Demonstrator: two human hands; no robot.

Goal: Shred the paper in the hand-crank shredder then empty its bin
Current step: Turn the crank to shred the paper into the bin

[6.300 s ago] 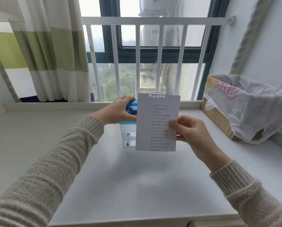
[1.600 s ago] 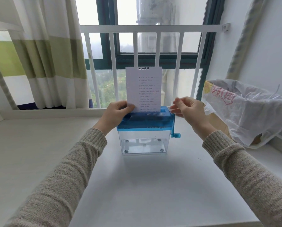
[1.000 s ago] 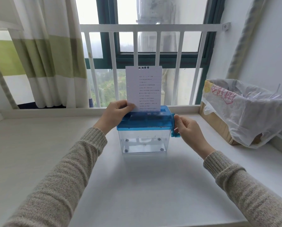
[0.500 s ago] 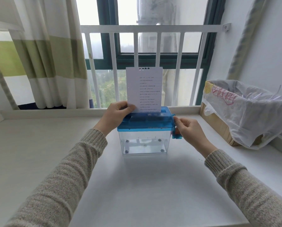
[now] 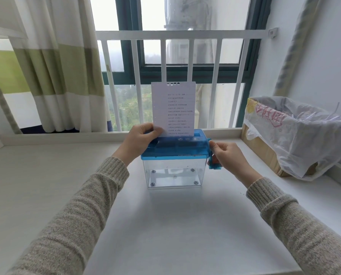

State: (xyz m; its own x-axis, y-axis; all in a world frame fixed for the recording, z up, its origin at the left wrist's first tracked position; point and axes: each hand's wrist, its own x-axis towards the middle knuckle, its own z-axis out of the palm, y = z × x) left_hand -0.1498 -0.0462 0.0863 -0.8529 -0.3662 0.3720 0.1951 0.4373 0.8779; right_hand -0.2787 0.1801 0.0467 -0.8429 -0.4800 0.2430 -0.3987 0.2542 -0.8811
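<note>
Paper stands upright in the slot of the hand-crank shredder, its lower edge sunk into the blue top and most of the printed sheet still above it, with a row of punched holes along the upper edge. The shredder sits on the white table, a little beyond the middle, directly between the two hands. Its clear bin below the blue top shows no shreds that can be made out.

The left hand rests on the left end of the blue top, fingers curled, with thumb and fingertips pinching the sheet's lower left corner just above the slot. The right hand is at the shredder's right side, fingers curled around the blue crank, whose handle end points down and shows just below the fingers. Both forearms wear sleeves of grey-beige knit.

To the far right, well apart from the shredder, a cardboard box lined with a white plastic bag stands against the wall, with thin paper strips poking out of the bag's top. Behind the table runs a white railing before the window, and a curtain with green and white stripes hangs at the far left.
</note>
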